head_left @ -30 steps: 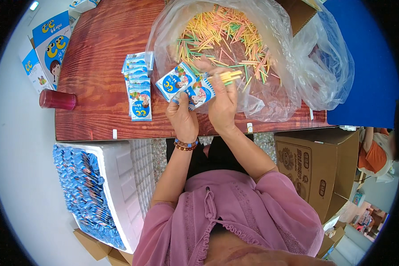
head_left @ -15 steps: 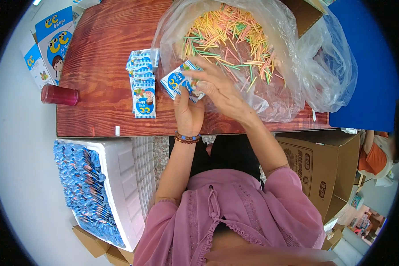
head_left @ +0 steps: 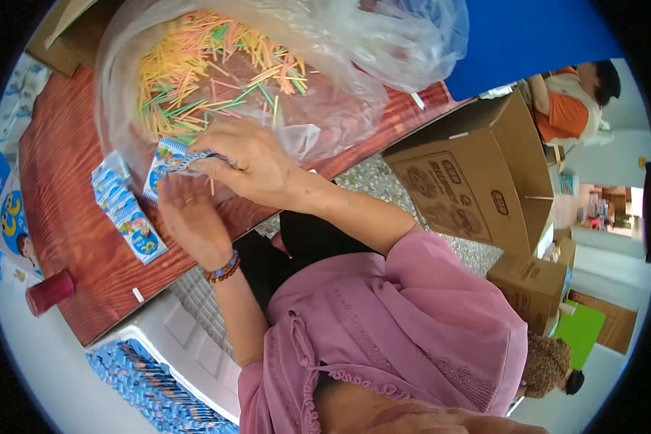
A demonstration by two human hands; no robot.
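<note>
— Over by the near edge of the counter (head_left: 65,181), what have the hands got hold of?

— A small blue-and-white packet (head_left: 168,160). The right hand (head_left: 249,163) is curled over its top with fingers pinched on it, so it is closed on the packet. The left hand (head_left: 192,220) lies under and behind it, palm up, fingers loosely spread; I'd say it props the packet, but I can't tell if it truly grips.

— Why hold it up there and not flat on the wood?

— My guess is it sits right at the mouth of the clear plastic bag (head_left: 267,79), which is slumped open towards the person. Inside lies a heap of thin coloured sticks (head_left: 210,69), yellow, orange, green and pink. Keeping the packet at the bag's lip keeps the sticks within easy reach.

— And the other packets?

— A row of the same packets (head_left: 126,213) lies overlapped just left of the hands, flat on the counter, blue with a cartoon picture on each. They look laid aside in order, close enough to reach without stretching.

— Anything further out?

— A dark red cup (head_left: 49,291) stands near the counter's left corner. Blue printed cards (head_left: 7,217) with a yellow motif lie beyond the counter's far left side. Below the counter, a white tray (head_left: 188,333) holds rows of blue wrapped pieces (head_left: 148,383). To the right, brown cardboard boxes (head_left: 463,188) stand open on the floor, with dark printing on their sides.
</note>
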